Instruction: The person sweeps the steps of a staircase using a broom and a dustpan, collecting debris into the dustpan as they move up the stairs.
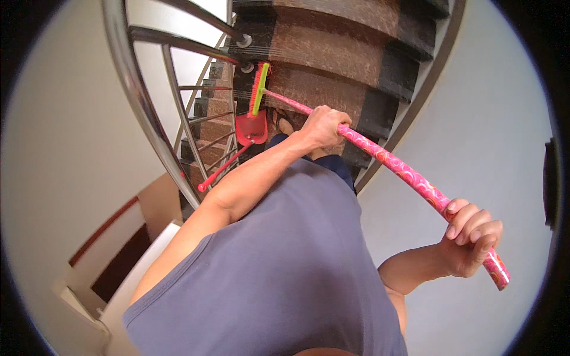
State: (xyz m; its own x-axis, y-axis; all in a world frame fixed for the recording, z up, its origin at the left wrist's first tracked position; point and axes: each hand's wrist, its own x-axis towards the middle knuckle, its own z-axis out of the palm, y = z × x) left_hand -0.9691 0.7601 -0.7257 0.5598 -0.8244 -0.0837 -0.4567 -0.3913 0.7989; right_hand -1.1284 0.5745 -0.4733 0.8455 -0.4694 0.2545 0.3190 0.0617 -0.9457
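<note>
My left hand grips the patterned pink handle of a broom partway down. Near the upper end of the same handle, the fingers of my right hand are wrapped around it. The broom's lime-green head with red bristles is over the dark left edge of a stair tread, by the railing. Just below the bristles lies a red dustpan, its long red handle slanting down to the left beside my left forearm. Whether bristles and pan touch is unclear. Inside the pan, any contents are too small to identify.
Brown and black stone steps rise ahead, and a further flight shows through the metal railing on the left. A pale wall borders the stairs on the right. My sandalled foot stands close to the dustpan.
</note>
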